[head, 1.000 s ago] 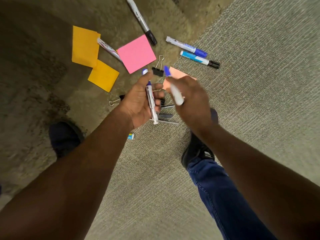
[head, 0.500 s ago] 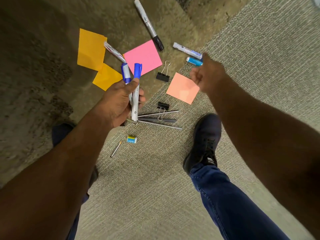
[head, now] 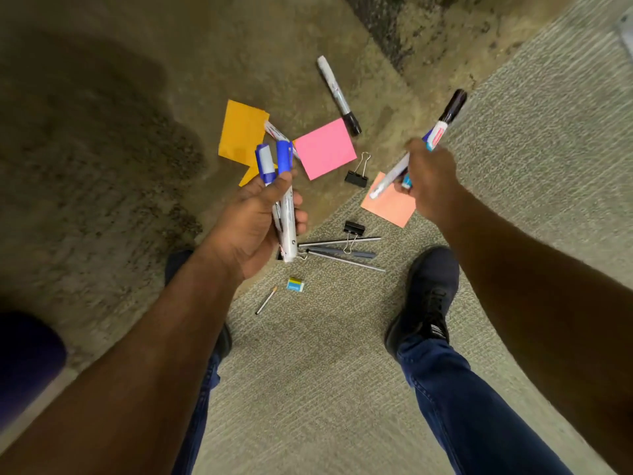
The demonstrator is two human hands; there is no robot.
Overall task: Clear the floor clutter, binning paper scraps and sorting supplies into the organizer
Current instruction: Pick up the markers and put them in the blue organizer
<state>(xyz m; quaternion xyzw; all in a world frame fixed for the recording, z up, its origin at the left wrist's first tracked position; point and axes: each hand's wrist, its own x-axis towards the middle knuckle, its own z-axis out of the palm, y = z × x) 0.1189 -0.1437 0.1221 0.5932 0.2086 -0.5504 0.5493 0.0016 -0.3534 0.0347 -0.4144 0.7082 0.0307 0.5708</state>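
Observation:
My left hand (head: pixel 260 221) is shut on two blue-capped markers (head: pixel 284 200), held upright above the floor. My right hand (head: pixel 428 180) grips two more markers (head: pixel 442 128), one black-capped and pointing up, lifted over the salmon sticky note (head: pixel 387 207). On the floor lie a black-capped marker (head: pixel 337 94), another marker (head: pixel 277 133) partly under my left hand's markers, a pink note (head: pixel 325 149), orange notes (head: pixel 241 135), two binder clips (head: pixel 356 178) (head: pixel 354 228), several pens (head: pixel 342 252), a small eraser (head: pixel 295 284) and a short pencil stub (head: pixel 266 301).
My two dark shoes (head: pixel 424 299) stand on the grey carpet just below the clutter. The floor changes from brownish carpet (head: pixel 102 166) at left to ribbed grey carpet (head: pixel 531 166) at right. No bin or organizer is in view.
My right hand reached to the two markers at the right, closed on them and lifted them off the floor. Before that it passed a blue marker to my left hand.

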